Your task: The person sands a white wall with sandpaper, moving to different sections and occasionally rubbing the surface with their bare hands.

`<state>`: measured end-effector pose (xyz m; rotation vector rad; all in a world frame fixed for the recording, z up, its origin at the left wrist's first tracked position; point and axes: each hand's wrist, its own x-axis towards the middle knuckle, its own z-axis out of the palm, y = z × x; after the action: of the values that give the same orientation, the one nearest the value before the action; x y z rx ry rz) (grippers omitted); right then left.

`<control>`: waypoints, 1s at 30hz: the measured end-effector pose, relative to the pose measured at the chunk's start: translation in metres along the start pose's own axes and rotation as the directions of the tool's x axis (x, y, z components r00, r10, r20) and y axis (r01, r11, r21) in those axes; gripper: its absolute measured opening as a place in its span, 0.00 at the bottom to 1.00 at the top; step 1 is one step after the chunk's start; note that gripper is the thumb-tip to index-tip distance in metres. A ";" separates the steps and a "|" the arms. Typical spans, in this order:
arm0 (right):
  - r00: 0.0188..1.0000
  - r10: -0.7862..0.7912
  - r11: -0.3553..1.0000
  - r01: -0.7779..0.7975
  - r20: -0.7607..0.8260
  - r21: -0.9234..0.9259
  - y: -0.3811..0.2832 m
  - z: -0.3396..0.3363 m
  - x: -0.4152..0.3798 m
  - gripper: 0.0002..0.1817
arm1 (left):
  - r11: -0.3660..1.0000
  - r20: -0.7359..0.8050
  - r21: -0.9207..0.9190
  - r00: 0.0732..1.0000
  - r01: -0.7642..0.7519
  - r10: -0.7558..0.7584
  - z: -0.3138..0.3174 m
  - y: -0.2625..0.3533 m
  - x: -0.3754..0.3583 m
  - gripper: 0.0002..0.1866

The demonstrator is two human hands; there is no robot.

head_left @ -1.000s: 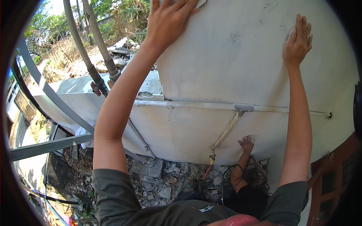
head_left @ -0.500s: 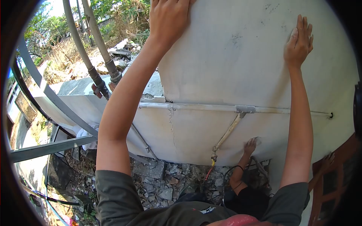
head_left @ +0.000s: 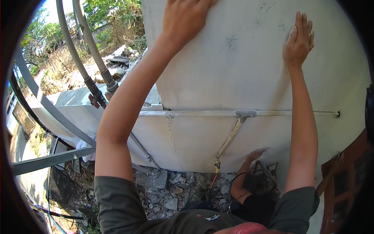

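Observation:
Both of my arms reach up along a pale plastered wall [head_left: 222, 78]. My left hand [head_left: 186, 17] lies against the wall at the top of the view, its fingertips cut off by the frame edge. On the upper right, my right hand [head_left: 299, 41] rests on the wall with its fingers stretched upward and whitish dust on the thumb. Dark smudges mark the plaster between the two hands. Below them a horizontal pipe [head_left: 194, 114] runs across the wall, and a branch pipe [head_left: 227, 141] slopes down from a grey joint.
Below, another person's hand [head_left: 255, 155] touches the wall; a further hand [head_left: 338, 159] is near a brown window frame [head_left: 330, 195]. Rubble [head_left: 171, 195] covers the ground. Grey metal bars [head_left: 52, 160] and two upright pipes [head_left: 91, 43] stand at the left.
The view has shifted slightly, so the wall and pipes sit further left. My left hand has moved right in the frame. The lower co-worker's hand has changed its pose on the wall.

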<state>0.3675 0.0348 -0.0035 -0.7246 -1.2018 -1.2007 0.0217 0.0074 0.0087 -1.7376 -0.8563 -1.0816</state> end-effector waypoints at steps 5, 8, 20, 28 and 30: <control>0.999 -0.040 0.999 0.041 0.021 -0.029 -0.003 -0.002 0.003 0.25 | 0.995 -0.140 0.001 0.986 0.095 -0.094 -0.002 -0.002 -0.005 0.25; 0.997 0.021 0.996 -0.014 0.073 -0.089 -0.009 -0.011 0.004 0.25 | 0.959 0.006 0.175 0.974 -0.222 0.225 -0.001 0.046 -0.041 0.25; 0.987 0.054 0.988 -0.032 0.150 -0.148 -0.008 -0.014 0.005 0.27 | 0.991 -0.262 0.134 0.965 0.025 0.011 -0.004 0.008 -0.002 0.25; 0.991 0.052 0.991 -0.037 0.126 -0.125 -0.005 -0.010 0.001 0.26 | 0.934 0.002 -0.036 0.934 -0.356 0.356 0.032 0.086 -0.092 0.25; 0.991 0.046 0.990 -0.029 0.127 -0.138 -0.005 -0.010 0.001 0.26 | 0.941 0.007 -0.067 0.943 -0.332 0.333 0.029 0.083 -0.098 0.25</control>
<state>0.3658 0.0235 -0.0056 -0.9361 -1.2158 -1.2280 0.0655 -0.0055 -0.1141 -1.8674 -0.5162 -0.8751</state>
